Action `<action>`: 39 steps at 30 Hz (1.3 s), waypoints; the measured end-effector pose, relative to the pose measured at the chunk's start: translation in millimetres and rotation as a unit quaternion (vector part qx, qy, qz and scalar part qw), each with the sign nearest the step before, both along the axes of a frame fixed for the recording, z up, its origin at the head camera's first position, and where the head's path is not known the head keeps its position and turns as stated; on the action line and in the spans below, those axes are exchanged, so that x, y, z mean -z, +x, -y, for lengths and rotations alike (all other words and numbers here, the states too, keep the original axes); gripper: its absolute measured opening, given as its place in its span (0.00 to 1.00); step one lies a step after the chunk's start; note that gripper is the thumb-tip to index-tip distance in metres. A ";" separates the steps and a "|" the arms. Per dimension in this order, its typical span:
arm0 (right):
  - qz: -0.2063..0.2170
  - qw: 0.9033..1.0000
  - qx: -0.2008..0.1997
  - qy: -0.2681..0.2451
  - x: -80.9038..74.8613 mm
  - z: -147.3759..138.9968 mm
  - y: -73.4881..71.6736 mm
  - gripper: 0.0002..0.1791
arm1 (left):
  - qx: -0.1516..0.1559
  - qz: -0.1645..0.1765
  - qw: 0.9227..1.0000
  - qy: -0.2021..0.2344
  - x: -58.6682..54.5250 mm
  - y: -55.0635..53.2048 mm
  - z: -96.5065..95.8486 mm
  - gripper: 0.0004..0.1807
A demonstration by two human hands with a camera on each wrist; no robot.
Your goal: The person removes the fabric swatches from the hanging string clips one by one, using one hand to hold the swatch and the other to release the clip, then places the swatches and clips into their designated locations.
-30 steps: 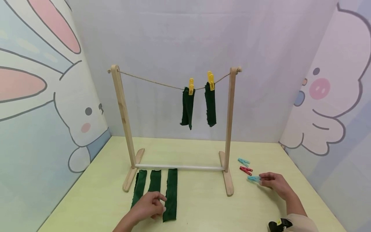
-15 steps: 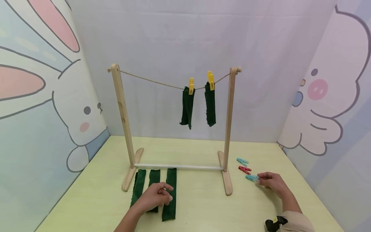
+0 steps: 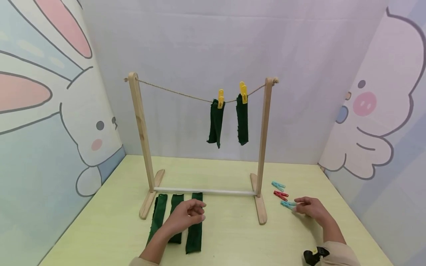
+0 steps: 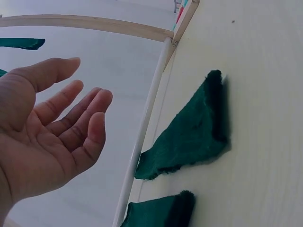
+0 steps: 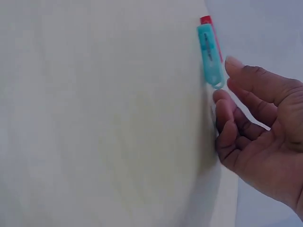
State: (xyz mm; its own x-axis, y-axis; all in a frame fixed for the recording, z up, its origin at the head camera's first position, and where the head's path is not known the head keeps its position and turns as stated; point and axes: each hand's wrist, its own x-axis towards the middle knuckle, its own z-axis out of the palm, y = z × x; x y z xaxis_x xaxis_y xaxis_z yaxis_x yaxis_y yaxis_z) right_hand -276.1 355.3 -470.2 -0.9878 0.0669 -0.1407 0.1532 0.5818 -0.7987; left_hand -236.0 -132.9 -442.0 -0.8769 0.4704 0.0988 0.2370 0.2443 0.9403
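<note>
My left hand hovers over the green cloth strips on the table, fingers loosely bent and nothing held. It partly covers the middle strip and the right strip; the left strip lies beside them. In the left wrist view that palm faces up, apart from the cloth. My right hand is by the nearest light-blue clothespin. From the right wrist, the clothespin sits just beyond the thumb and fingertips, which do not grip it.
A wooden stand carries a sagging rope. Two green strips hang from it by yellow clothespins. A red clothespin and another light-blue clothespin lie right of the stand. A white bar joins its feet.
My left hand has moved to the right and farther forward over the strips. The right hand has barely shifted beside the light-blue clothespin.
</note>
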 end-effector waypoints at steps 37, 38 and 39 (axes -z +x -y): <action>-0.191 0.975 -0.111 -0.035 -128.2 54.5 4.1 0.26 | -0.136 -0.140 0.979 0.066 -65.9 -36.8 -8.5 0.18; -0.198 0.973 -0.112 -0.036 -131.2 56.1 4.8 0.26 | -0.138 -0.145 0.977 0.069 -67.1 -37.9 -9.1 0.18; -0.205 0.971 -0.115 -0.040 -134.2 57.7 5.2 0.25 | -0.141 -0.148 0.976 0.072 -68.6 -38.8 -9.4 0.18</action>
State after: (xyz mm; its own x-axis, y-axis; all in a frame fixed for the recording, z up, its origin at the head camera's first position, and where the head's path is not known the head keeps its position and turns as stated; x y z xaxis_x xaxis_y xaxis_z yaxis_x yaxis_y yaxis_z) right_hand -270.9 297.6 -336.0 -0.9496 -0.1564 0.2716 -0.3133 0.4961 -0.8098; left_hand -274.8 -123.6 -373.4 -0.8925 0.1775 0.4147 0.4460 0.2094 0.8702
